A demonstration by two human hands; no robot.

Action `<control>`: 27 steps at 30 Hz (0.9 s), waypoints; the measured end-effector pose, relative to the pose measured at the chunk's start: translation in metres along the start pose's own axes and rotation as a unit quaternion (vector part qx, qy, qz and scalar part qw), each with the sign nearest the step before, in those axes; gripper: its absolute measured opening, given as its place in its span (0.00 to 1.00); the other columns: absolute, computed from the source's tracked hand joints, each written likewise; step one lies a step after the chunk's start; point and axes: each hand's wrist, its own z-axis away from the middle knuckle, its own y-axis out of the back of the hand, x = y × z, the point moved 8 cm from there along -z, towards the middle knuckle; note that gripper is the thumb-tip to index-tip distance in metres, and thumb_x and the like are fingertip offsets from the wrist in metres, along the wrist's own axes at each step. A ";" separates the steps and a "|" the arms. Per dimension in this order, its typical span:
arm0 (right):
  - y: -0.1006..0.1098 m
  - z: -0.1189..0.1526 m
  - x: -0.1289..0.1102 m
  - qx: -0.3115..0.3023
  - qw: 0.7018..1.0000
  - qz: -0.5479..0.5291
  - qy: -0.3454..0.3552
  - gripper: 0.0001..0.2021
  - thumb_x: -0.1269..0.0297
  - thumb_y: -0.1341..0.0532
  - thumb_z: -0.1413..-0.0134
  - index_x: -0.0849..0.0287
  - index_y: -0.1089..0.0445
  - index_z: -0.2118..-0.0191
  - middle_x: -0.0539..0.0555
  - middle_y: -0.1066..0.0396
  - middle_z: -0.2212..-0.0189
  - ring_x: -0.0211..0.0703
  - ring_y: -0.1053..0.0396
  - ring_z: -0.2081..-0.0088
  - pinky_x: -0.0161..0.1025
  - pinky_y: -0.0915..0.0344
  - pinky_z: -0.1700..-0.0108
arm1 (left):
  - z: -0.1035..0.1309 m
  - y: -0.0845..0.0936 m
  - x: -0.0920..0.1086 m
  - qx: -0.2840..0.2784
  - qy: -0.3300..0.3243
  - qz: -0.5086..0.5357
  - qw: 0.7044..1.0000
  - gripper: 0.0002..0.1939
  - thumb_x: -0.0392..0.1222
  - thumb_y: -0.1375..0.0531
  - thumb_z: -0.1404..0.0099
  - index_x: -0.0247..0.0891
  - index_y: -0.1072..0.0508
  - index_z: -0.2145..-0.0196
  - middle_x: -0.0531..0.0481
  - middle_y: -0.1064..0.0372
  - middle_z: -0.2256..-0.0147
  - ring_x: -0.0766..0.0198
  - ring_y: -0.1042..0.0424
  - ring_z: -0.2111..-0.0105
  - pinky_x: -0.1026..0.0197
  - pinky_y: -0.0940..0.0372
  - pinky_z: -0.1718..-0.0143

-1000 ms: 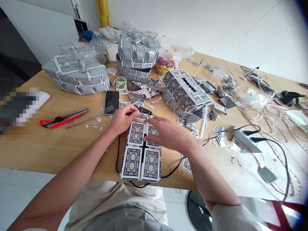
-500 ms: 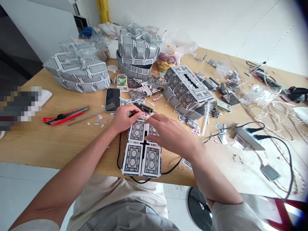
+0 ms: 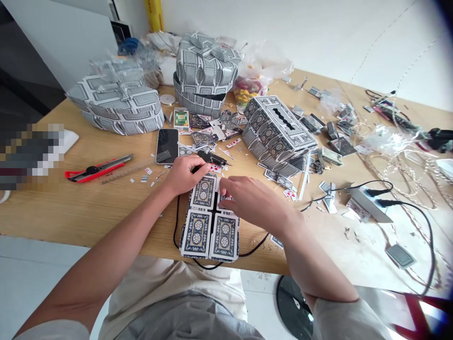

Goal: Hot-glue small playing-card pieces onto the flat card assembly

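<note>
Nearest me, the playing-card panel [image 3: 208, 224] lies backs up by the front edge of the counter [image 3: 152, 236], a black cable [image 3: 177, 226] beside it. Since a moment ago, my right hand [image 3: 230, 193] has tucked its fingers inward over the far right card; whether they grasp it, I cannot tell. My left hand [image 3: 193, 171] stays at the far edge, thumb and fingers drawn together, perhaps holding nothing; that is hidden too. I judge the work is centring on that end. Farther off lie a smartphone [image 3: 167, 146], a red utility knife [image 3: 99, 170] and a slotted card-covered box [image 3: 279, 132], before a white wall [image 3: 318, 38].
</note>
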 end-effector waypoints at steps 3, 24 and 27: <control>0.000 0.000 0.003 -0.005 1.000 -0.005 -0.007 0.05 0.64 0.33 0.32 0.59 0.26 0.55 0.58 0.18 0.57 0.51 0.20 0.59 0.43 0.33 0.61 | 0.000 0.000 0.000 -0.002 0.001 -0.013 1.000 0.18 0.52 0.42 0.28 0.41 0.21 0.71 0.49 0.20 0.69 0.58 0.24 0.67 0.55 0.34 0.60; 0.002 0.001 -0.011 0.012 0.998 -0.029 0.054 0.06 0.67 0.35 0.30 0.54 0.21 0.52 0.55 0.21 0.59 0.45 0.23 0.62 0.39 0.38 0.63 | -0.001 0.004 -0.008 0.023 0.024 -0.063 0.997 0.21 0.51 0.43 0.26 0.40 0.24 0.74 0.49 0.24 0.72 0.60 0.28 0.69 0.55 0.38 0.63; -0.001 0.001 -0.017 0.003 0.996 -0.038 0.085 0.09 0.71 0.38 0.29 0.56 0.20 0.59 0.54 0.22 0.62 0.43 0.25 0.63 0.39 0.41 0.64 | -0.001 0.004 -0.008 0.023 0.021 -0.068 0.997 0.21 0.51 0.44 0.26 0.40 0.24 0.74 0.49 0.24 0.72 0.60 0.28 0.70 0.56 0.38 0.63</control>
